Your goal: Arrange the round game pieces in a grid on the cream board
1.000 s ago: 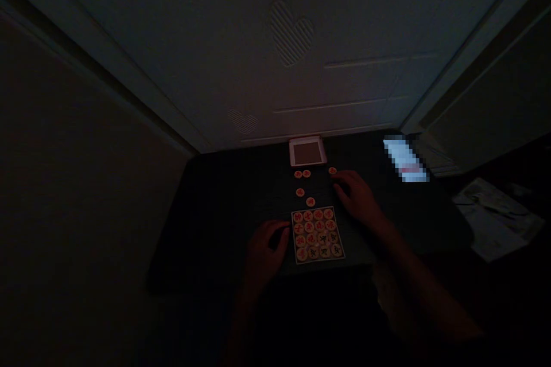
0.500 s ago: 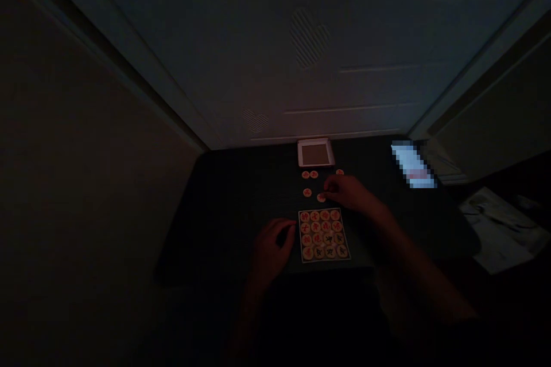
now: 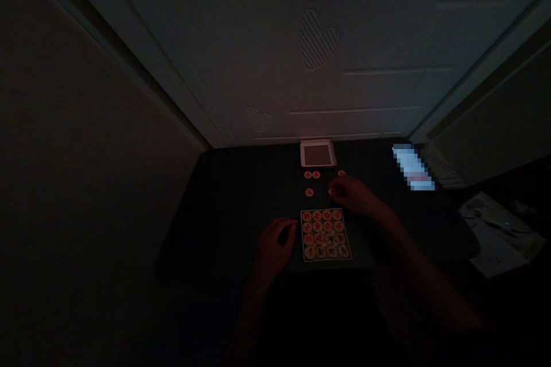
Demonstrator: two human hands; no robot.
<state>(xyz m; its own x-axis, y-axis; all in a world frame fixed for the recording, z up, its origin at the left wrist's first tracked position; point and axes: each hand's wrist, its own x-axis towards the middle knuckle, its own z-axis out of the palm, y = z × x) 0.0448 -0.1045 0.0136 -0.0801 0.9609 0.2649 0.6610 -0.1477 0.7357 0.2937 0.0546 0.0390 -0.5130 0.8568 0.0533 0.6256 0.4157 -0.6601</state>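
Observation:
A square tray (image 3: 302,241) at the table's near edge holds rows of round Chinese chess pieces, most with red characters and several with black ones along the lower right. My left hand (image 3: 276,241) rests just left of the tray, fingers loosely curled with a gap between thumb and forefinger, fingertips close to its edge. Above the tray, my right hand (image 3: 352,195) pinches a Chinese chess piece (image 3: 332,191) between thumb and fingers. Loose red-marked pieces lie beyond: a pair (image 3: 312,175), a single piece (image 3: 309,192), and another piece (image 3: 341,173) partly behind my right hand.
A white-rimmed shallow box lid (image 3: 302,155) stands at the back of the dark table (image 3: 232,200). A lit, blurred-out screen (image 3: 413,167) lies at the right. Behind rises a pale panel (image 3: 258,69) with heart patterns. Papers (image 3: 501,235) lie lower right. The light is dim.
My right hand has shifted slightly right and away from me, with the Chinese chess piece moving along in its fingers. My left hand stays beside the tray. The view has shifted slightly.

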